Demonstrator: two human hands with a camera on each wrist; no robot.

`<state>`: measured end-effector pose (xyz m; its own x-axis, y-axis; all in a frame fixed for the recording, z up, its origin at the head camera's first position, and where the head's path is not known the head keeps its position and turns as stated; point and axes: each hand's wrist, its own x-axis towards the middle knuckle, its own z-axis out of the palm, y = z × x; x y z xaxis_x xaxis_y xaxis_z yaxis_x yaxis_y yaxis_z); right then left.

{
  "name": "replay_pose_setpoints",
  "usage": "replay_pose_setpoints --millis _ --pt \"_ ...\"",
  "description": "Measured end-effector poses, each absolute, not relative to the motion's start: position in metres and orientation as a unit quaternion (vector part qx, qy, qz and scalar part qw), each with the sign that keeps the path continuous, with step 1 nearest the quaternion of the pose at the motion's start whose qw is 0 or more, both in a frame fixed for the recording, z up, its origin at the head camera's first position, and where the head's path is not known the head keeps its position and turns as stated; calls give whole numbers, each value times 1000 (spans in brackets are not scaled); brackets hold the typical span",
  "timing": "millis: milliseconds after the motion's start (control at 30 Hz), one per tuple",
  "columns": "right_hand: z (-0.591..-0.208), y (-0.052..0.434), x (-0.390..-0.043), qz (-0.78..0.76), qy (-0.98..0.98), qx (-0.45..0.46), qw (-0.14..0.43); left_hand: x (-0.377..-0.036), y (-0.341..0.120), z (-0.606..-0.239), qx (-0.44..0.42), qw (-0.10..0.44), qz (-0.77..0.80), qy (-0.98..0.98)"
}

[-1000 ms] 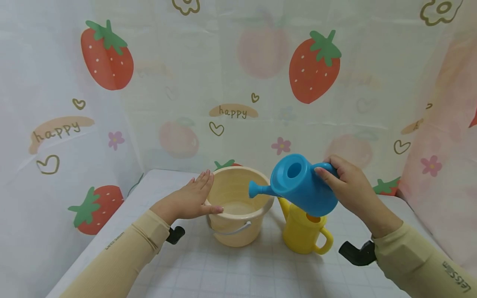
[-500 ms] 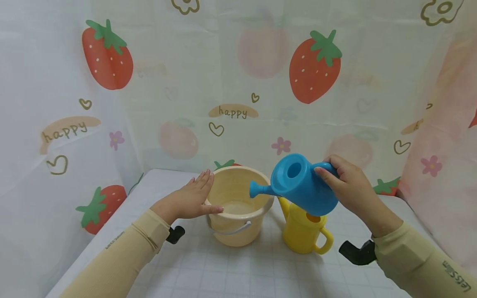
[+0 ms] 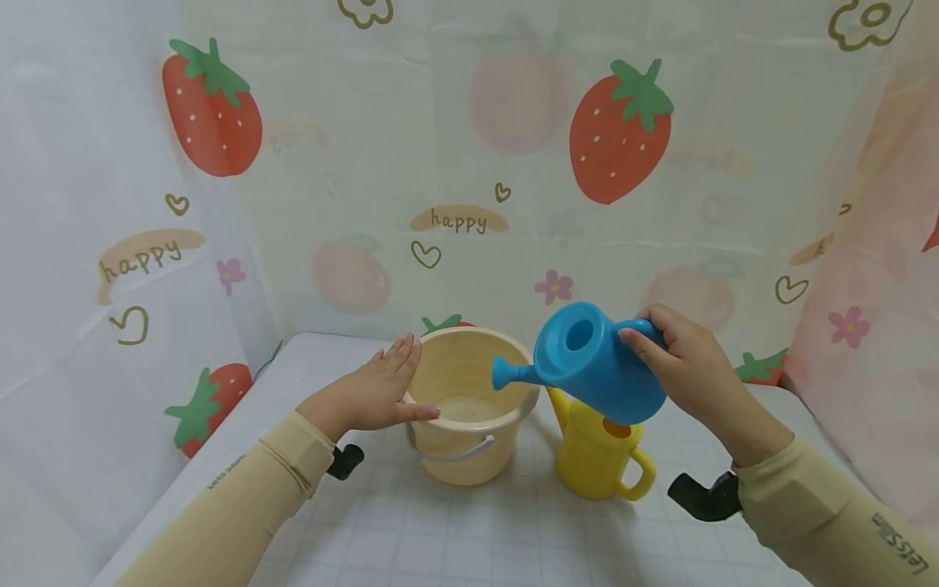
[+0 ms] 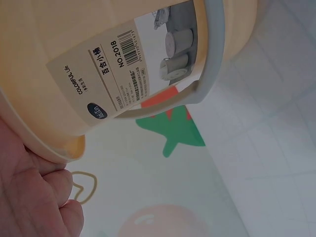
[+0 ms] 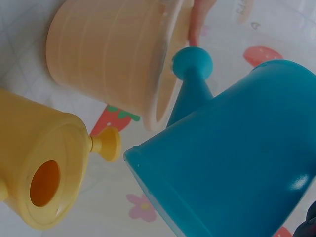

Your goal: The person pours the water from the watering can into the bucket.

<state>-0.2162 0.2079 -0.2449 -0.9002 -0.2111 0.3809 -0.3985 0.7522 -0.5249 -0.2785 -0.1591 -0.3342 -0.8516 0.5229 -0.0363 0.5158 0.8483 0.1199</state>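
A cream plastic bucket (image 3: pixel 469 383) with a grey handle stands on the table, a little pale content at its bottom. My left hand (image 3: pixel 381 391) rests on its left rim with straight fingers; the bucket's labelled wall (image 4: pixel 98 59) fills the left wrist view. My right hand (image 3: pixel 682 367) grips the handle of a blue watering can (image 3: pixel 594 367), held in the air and tilted, its spout (image 3: pixel 506 373) over the bucket's right rim. The right wrist view shows the blue can (image 5: pixel 237 158) close up beside the bucket (image 5: pixel 113 54). No water stream is visible.
A yellow watering can (image 3: pixel 597 452) stands on the table just right of the bucket, under the blue one, also visible as the yellow can (image 5: pixel 39 177). Strawberry-print curtains (image 3: pixel 469 163) close in the back and both sides. The white gridded table (image 3: pixel 477 538) extends toward me.
Hands, bucket and cans hold almost still; the blue can's spout shifts only a hair. The left curtain sways slightly.
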Motion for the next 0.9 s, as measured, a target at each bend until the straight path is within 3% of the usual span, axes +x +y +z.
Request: replay_pose_setpoints --millis 900 --pt "-243 210 -214 305 -922 178 159 -271 -157 -332 265 36 59 962"
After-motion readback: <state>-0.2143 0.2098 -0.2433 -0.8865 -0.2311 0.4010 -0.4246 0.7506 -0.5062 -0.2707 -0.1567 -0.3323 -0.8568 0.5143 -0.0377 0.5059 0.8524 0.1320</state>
